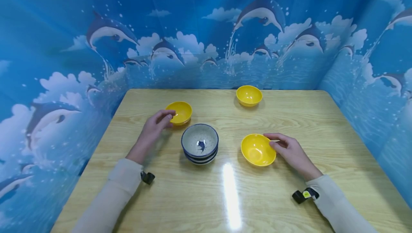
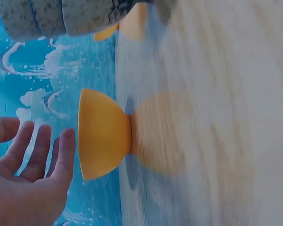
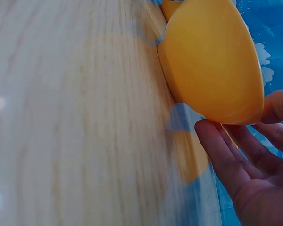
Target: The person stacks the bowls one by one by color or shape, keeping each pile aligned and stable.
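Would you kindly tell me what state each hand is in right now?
Left hand: open, beside the leftmost yellow bowl, not gripping it.
Right hand: closed, holding the nearest yellow bowl at its edge.

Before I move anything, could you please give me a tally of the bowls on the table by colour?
Yellow bowls: 3
Grey bowls, stacked: 3
Total: 6
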Tool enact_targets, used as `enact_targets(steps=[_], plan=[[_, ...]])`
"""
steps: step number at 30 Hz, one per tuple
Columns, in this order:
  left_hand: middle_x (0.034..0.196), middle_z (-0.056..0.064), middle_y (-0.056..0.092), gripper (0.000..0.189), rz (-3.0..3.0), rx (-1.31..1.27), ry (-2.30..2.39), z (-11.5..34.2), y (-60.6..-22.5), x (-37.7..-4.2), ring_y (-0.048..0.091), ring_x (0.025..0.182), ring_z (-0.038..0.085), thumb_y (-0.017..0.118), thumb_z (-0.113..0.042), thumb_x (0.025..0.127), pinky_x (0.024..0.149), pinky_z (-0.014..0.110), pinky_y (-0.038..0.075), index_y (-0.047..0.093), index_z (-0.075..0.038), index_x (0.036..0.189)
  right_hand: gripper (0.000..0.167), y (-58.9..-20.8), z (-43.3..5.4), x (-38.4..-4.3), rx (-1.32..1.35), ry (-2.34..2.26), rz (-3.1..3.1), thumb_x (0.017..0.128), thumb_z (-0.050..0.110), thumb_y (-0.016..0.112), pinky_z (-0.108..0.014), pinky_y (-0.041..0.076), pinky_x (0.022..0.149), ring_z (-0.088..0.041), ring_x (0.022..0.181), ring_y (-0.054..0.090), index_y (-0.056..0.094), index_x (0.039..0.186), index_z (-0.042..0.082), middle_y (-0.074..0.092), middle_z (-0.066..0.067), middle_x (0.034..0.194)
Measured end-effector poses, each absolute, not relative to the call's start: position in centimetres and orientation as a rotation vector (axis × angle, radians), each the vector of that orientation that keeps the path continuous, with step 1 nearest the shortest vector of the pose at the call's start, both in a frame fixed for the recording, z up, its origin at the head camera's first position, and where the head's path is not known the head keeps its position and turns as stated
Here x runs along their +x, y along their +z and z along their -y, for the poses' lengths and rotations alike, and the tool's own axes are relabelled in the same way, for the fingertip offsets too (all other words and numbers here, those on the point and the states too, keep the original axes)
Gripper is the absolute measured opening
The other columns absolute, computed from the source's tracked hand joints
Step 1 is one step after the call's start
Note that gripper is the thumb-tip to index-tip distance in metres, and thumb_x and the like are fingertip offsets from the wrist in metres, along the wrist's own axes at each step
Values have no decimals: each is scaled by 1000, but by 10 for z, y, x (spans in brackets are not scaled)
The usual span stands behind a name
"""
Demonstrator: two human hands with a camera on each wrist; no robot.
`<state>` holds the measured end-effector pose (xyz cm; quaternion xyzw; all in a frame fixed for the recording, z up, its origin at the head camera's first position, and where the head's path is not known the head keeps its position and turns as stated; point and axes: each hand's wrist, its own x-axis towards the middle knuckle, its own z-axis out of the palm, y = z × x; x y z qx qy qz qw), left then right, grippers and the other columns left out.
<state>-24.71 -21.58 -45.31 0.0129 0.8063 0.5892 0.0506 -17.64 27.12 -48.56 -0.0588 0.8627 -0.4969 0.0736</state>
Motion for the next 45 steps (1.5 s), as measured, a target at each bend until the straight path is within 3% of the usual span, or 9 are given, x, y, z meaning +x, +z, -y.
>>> enact_targets(steps=[12,24,36,45], plan=[[163,8,54,44,-2653,-203,1738,227,-457,-264,46,154,30,55,-34,116,127,53,43,58,-17,157,44,-487,-274,-176,-172,-1509,-2591,114,33,59,-10,55,95,3,112,67,63,152,11,62,-17,155],[164,14,52,50,-2506,-266,1817,236,-468,-276,55,144,32,55,-27,116,119,46,54,50,-9,162,44,-486,-270,-175,-153,-1493,-2597,114,33,59,-10,54,96,0,114,66,63,153,12,63,-16,155],[167,15,47,52,-2387,-389,1841,225,-472,-284,55,145,31,56,-27,116,120,44,53,46,-14,165,44,-488,-269,-176,-159,-1502,-2603,115,32,59,-9,54,96,3,114,66,63,152,10,63,-17,154],[166,12,48,53,-2302,-475,1876,222,-473,-287,60,137,28,56,-30,115,105,36,62,44,-20,166,43,-487,-268,-175,-144,-1493,-2608,115,33,58,-8,53,96,3,114,65,63,152,11,62,-17,155]])
